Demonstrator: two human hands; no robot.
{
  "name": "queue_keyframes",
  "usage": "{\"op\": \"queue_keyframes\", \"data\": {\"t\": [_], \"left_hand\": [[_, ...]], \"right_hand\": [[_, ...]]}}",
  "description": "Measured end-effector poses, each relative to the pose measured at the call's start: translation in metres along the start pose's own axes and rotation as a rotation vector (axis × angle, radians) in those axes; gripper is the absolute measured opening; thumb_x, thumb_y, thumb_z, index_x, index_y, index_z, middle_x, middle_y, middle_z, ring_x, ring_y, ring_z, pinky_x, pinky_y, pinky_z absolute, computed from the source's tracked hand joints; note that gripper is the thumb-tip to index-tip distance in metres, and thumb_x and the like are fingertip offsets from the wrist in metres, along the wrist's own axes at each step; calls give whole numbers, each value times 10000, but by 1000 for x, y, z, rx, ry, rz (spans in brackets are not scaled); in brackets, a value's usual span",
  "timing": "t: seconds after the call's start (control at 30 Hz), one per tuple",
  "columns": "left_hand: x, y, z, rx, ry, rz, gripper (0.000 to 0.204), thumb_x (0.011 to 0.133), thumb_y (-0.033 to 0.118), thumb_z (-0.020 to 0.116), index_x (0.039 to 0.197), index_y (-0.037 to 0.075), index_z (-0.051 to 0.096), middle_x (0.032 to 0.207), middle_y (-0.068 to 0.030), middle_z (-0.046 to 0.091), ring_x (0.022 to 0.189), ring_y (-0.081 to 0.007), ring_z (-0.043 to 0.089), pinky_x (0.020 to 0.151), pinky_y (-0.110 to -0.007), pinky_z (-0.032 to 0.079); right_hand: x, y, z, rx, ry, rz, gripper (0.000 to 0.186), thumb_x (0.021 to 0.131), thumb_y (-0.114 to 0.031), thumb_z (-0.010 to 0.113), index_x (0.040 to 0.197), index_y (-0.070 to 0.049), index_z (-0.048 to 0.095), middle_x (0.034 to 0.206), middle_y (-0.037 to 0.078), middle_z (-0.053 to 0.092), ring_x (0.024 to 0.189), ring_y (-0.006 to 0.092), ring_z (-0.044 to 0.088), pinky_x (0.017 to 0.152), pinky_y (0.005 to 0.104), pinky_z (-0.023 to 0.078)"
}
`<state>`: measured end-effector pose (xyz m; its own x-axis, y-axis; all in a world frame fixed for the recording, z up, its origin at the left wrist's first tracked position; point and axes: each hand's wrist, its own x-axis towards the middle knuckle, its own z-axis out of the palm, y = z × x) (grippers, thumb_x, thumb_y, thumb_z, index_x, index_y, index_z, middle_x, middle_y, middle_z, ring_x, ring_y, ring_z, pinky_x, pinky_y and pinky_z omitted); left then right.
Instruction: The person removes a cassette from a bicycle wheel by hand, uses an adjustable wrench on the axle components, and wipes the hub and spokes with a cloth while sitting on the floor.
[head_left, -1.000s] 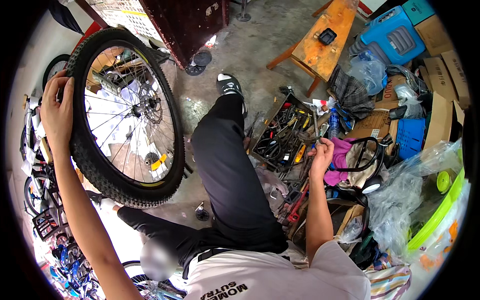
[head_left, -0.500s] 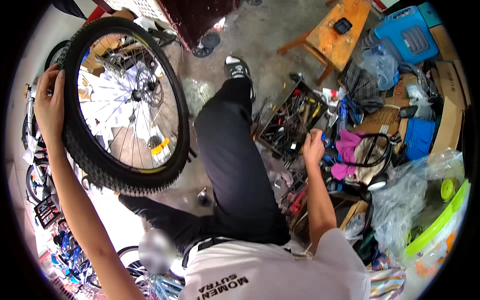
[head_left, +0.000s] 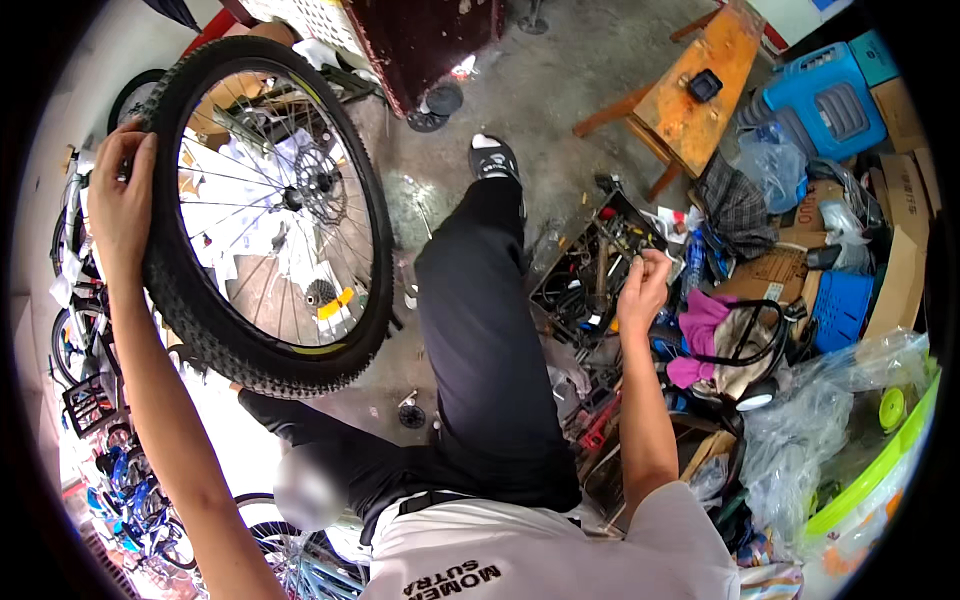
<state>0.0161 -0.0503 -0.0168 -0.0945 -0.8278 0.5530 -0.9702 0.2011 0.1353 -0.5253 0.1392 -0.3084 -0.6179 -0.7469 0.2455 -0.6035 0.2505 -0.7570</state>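
My left hand (head_left: 124,205) is closed on the knobby black tyre of a bicycle wheel (head_left: 172,285), at its outer left side. The wheel stands tilted on my left; its spokes, a disc rotor (head_left: 320,182) and the hub (head_left: 292,198) show. My right hand (head_left: 643,292) hovers at the right edge of a dark toolbox (head_left: 560,262) crammed with mixed tools. Its thumb and fingers are pinched together, and whatever is between them is too small to make out.
A wooden bench (head_left: 690,115) bears a small black tray (head_left: 705,85). On the right lie a blue plastic case (head_left: 825,95), cardboard (head_left: 900,220), a blue basket (head_left: 842,308) and clear plastic sheeting (head_left: 800,430). Several bicycles (head_left: 130,490) stand at the lower left.
The view has shifted a little, moving the scene rightward. My right hand has moved slightly farther along the toolbox's right edge. My left hand keeps its grip while the wheel has tilted slightly.
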Motion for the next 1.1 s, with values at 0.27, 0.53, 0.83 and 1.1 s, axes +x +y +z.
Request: {"op": "queue_keyframes", "data": {"t": [0.27, 0.53, 0.83, 1.1], "left_hand": [[-5, 13, -14, 70, 124, 146, 239, 855, 173, 710, 1054, 45, 677, 1106, -144, 679, 1051, -327, 622, 938, -395, 475], [-9, 46, -25, -36, 176, 288, 756, 744, 210, 835, 1402, 84, 485, 1348, -141, 571, 1247, -333, 527, 1054, -431, 419], [-19, 64, -19, -92, -71, 280, 327, 921, 342, 672, 1048, 42, 649, 883, -107, 708, 857, -284, 686, 795, -396, 506], [-24, 68, -19, -879, 128, -151, 423, 1079, 343, 428, 986, -17, 630, 751, -61, 677, 728, -139, 645, 692, -272, 500]], "right_hand": [[58, -152, 23, 450, -10, -287, 177, 980, -65, 568, 1141, -5, 528, 856, 51, 598, 769, 115, 551, 690, 267, 440], [53, -355, 39, 931, -155, -622, 228, 948, 19, 577, 1167, -9, 517, 849, -3, 543, 701, 40, 458, 627, 197, 361], [19, -488, 67, 1317, -774, -661, 237, 1018, -185, 544, 1199, -33, 527, 751, 4, 591, 602, 66, 499, 572, 224, 422], [-44, -401, 94, 1003, -722, -452, 284, 950, -156, 625, 1185, -9, 564, 975, 46, 628, 868, 121, 576, 805, 295, 471]]}}
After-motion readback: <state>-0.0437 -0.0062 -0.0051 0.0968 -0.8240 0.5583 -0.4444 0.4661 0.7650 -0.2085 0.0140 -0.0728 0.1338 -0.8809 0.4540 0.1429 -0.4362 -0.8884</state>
